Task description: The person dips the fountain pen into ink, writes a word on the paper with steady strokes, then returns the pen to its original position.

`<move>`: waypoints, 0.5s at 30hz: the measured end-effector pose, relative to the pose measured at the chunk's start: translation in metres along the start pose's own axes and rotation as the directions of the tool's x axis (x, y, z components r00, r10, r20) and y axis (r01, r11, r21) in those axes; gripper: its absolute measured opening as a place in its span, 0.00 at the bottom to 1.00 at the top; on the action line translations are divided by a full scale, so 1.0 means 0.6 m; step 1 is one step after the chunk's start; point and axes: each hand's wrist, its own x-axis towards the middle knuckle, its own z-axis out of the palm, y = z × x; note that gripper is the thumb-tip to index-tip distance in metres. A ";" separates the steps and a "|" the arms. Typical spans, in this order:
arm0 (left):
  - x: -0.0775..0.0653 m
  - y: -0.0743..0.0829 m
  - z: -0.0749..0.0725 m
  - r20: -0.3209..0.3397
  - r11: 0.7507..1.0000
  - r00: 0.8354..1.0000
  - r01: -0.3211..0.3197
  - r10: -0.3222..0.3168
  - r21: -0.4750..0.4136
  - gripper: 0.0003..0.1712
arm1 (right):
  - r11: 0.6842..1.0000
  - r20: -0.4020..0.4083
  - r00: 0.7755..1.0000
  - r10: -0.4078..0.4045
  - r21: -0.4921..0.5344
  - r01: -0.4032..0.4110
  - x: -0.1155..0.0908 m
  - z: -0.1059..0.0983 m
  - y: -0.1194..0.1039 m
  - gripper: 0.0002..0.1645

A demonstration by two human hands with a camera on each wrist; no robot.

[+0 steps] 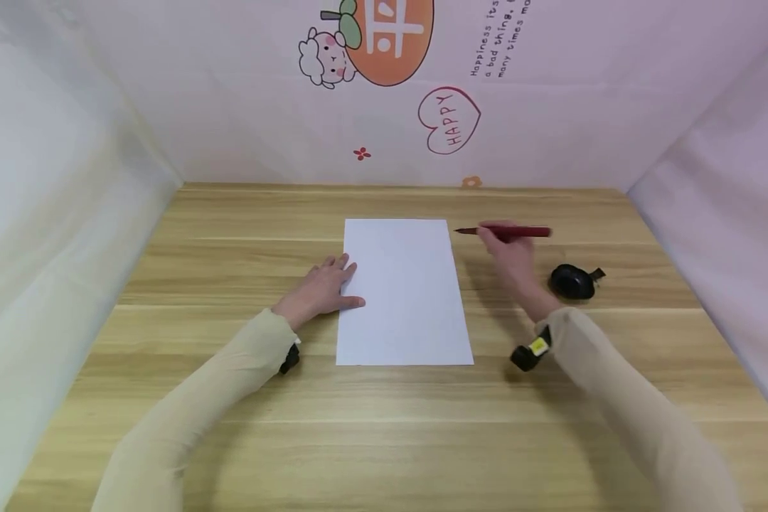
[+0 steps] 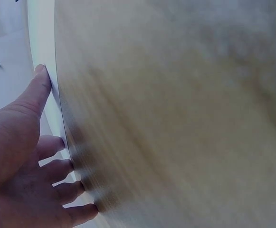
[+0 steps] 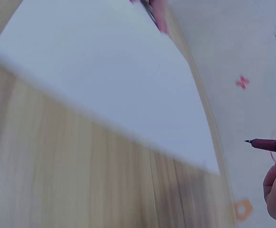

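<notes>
A blank white sheet of paper (image 1: 403,299) lies upright on the wooden table in the head view. My left hand (image 1: 323,290) rests across its left edge, fingers spread and thumb on the sheet; in the left wrist view, the thumb of this hand (image 2: 14,142) lies along the paper's edge. My right hand (image 1: 513,259) grips a dark red brush pen (image 1: 531,232) just past the sheet's upper right corner. The pen's dark tip points left, raised off the paper. In the right wrist view, the brush pen (image 3: 268,145) shows over the fingers, with the paper (image 3: 104,71) to the left.
A glossy black rounded dish-like object (image 1: 572,281) with a small tab sits right of my right hand. White cloth walls stand at the back and both sides; the back cloth (image 1: 262,128) has printed drawings and words. Small black cameras are strapped to both wrists.
</notes>
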 end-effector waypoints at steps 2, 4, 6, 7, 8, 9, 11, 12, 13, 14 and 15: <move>0.001 -0.001 0.002 0.002 1.000 1.000 -0.003 0.003 0.004 0.48 | 1.000 0.055 0.998 0.011 -0.014 -0.011 -0.001 0.044 -0.006 0.20; 0.002 -0.002 0.004 0.006 1.000 1.000 -0.003 0.003 0.007 0.49 | 1.000 0.087 0.996 0.025 -0.015 -0.024 -0.002 0.084 -0.013 0.20; 0.003 -0.003 0.005 0.006 1.000 1.000 -0.006 0.006 0.011 0.49 | 1.000 0.122 0.992 0.028 -0.015 -0.026 -0.004 0.118 -0.019 0.19; 0.003 -0.003 0.005 0.004 1.000 1.000 -0.009 0.009 0.011 0.49 | 0.999 0.139 0.990 0.025 -0.026 -0.022 -0.005 0.132 -0.020 0.19; 0.003 -0.004 0.005 0.004 1.000 1.000 -0.009 0.009 0.011 0.49 | 1.000 0.151 0.988 0.019 -0.020 -0.016 -0.005 0.146 -0.021 0.18; 0.003 -0.004 0.005 0.004 1.000 1.000 -0.008 0.008 0.010 0.49 | 1.000 0.164 0.986 0.011 -0.019 -0.008 -0.006 0.158 -0.022 0.17; 0.003 -0.004 0.004 0.004 1.000 1.000 -0.006 0.005 0.004 0.49 | 0.999 0.189 0.982 -0.013 -0.029 0.019 -0.007 0.180 -0.022 0.16; 0.002 -0.004 0.002 0.005 1.000 1.000 -0.002 0.002 0.001 0.49 | 0.999 0.197 0.980 -0.027 -0.028 0.033 -0.008 0.191 -0.021 0.15; 0.002 -0.004 0.001 0.005 1.000 1.000 -0.003 0.003 -0.001 0.49 | 0.998 0.205 0.978 -0.038 -0.033 0.045 -0.009 0.200 -0.021 0.14; 0.001 -0.004 0.000 0.003 1.000 1.000 -0.001 0.001 -0.002 0.48 | 0.998 0.212 0.976 -0.049 -0.033 0.058 -0.009 0.209 -0.021 0.14; 0.001 -0.004 -0.001 0.003 1.000 1.000 0.001 -0.001 -0.004 0.48 | 0.997 0.219 0.974 -0.056 -0.042 0.067 -0.010 0.217 -0.021 0.14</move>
